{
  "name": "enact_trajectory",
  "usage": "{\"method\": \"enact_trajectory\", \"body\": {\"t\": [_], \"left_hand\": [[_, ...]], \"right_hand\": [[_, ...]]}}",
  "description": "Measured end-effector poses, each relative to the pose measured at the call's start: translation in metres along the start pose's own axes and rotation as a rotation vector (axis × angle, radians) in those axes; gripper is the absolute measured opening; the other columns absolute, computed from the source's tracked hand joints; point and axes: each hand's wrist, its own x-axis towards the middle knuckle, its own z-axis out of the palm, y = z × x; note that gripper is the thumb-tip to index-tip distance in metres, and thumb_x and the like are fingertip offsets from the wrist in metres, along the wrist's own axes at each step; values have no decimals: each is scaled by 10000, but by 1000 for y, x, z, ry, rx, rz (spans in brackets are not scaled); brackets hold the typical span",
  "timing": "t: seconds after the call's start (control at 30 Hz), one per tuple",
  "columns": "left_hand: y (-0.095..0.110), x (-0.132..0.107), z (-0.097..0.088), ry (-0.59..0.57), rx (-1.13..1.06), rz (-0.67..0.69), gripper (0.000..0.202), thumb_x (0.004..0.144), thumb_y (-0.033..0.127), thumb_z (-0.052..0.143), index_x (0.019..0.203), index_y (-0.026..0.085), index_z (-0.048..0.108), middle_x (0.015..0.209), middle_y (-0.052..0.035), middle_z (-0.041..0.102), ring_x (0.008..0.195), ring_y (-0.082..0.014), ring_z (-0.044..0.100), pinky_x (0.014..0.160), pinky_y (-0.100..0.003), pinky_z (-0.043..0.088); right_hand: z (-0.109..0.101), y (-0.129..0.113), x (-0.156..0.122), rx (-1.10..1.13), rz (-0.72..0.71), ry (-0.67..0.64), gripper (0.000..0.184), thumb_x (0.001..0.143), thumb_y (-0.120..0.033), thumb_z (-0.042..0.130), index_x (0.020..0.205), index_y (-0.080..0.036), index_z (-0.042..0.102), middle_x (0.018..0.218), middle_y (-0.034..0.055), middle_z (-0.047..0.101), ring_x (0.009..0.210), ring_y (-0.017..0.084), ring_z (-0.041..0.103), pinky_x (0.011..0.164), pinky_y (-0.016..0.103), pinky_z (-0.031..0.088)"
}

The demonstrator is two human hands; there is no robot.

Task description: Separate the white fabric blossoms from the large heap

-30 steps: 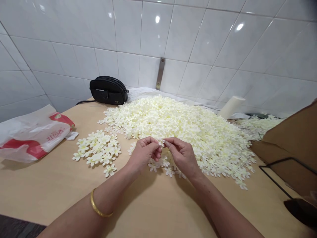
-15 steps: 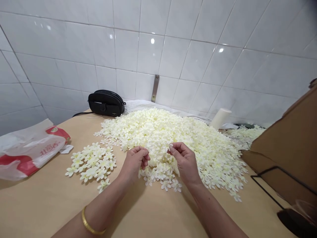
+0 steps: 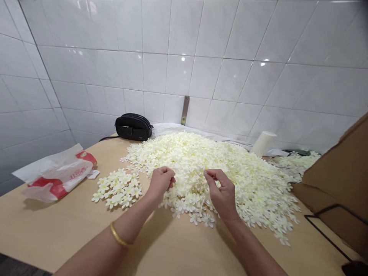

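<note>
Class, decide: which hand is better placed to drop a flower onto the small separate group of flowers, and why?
Probably the left hand: it is nearer the small group, while the right hand is farther off, over the big pile, and would have to cross the left.

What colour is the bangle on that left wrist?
Gold; the thin metal bangle shows best in the head view.

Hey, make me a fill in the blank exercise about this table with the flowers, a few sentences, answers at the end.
A gold bangle circles the ___ wrist.
The black bag sits at the back, near the tiled ___.
The left hand and the right hand are at the near edge of a heap of cream ___.
The plastic bag is white and ___.
Missing words: left, wall, flowers, red.
</note>
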Motion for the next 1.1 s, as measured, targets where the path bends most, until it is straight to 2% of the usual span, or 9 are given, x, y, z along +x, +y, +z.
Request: {"method": "enact_trajectory", "body": {"t": [0.23, 0.3, 0.43, 0.6, 0.67, 0.77, 0.9, 1.0, 1.1], "left_hand": [[14, 9, 3, 95, 149, 130, 107, 596, 223, 575, 676, 157, 550, 426, 46, 450, 376, -75, 389, 396, -196, 275], [14, -7, 8, 4, 148, 121, 172, 645, 317, 559, 615, 148, 550, 471, 22, 480, 400, -75, 410, 408, -201, 295], [10, -42, 21, -303, -119, -122, 338, 666, 455, 547, 660, 118, 572, 591, -22, 538, 452, -80, 463, 434, -211, 334], [3, -65, 27, -335, -393, -140, 200, 588, 275, 674, 628, 124, 548, 604, -1, 546, 501, -64, 480, 483, -193, 344], [2, -73, 26, -316, -362, -74, 158, 619, 241, 647, 603, 127, 539, 577, 6, 540, 493, -63, 469, 498, -199, 352], [2, -85, 26, -340, -240, 44, 151, 693, 246, 576, 603, 130, 542, 558, 3, 530, 506, -75, 465, 531, -214, 372], [5, -98, 28, -411, -116, 99, 158, 726, 258, 531, 626, 137, 549, 533, 5, 505, 512, -85, 462, 535, -219, 377], [7, -99, 30, -420, -27, 70, 182, 703, 278, 547, 588, 136, 549, 513, 8, 494, 451, -74, 434, 465, -205, 345], [7, -94, 32, -375, 31, 41, 185, 675, 289, 566, 573, 136, 554, 499, 8, 496, 413, -69, 414, 408, -194, 306]], "right_hand": [[-11, 9, -13, -83, -128, -60, 151, 791, -195, 467, 843, -195, 609, 754, 45, 553, 737, 171, 515, 675, 307, 413], [-14, 9, -17, -168, -176, -56, 178, 790, -173, 459, 874, -205, 614, 743, 46, 544, 724, 171, 502, 657, 310, 407], [-19, 1, -23, -379, -418, -101, 285, 759, -83, 438, 944, -212, 612, 734, 48, 537, 734, 173, 476, 685, 336, 372], [-29, -16, -33, -426, -555, -233, 356, 741, -63, 422, 1006, -226, 597, 791, 67, 551, 792, 193, 475, 722, 372, 356], [-34, -20, -40, -310, -430, -219, 342, 763, -90, 418, 1031, -228, 580, 832, 72, 547, 817, 191, 485, 730, 363, 373], [-42, -27, -47, -48, -59, -199, 262, 809, -186, 420, 1023, -211, 567, 904, 73, 549, 851, 181, 505, 745, 329, 398], [-46, -38, -50, 309, 372, -418, 272, 831, -349, 395, 875, -179, 602, 785, 38, 572, 748, 154, 520, 677, 282, 415], [-45, -45, -49, 500, 471, -487, 286, 806, -382, 431, 718, -166, 597, 637, -2, 535, 645, 121, 480, 630, 251, 394], [-41, -44, -46, 555, 531, -354, 223, 733, -368, 544, 658, -161, 578, 608, -15, 516, 615, 107, 450, 625, 240, 380]]}}
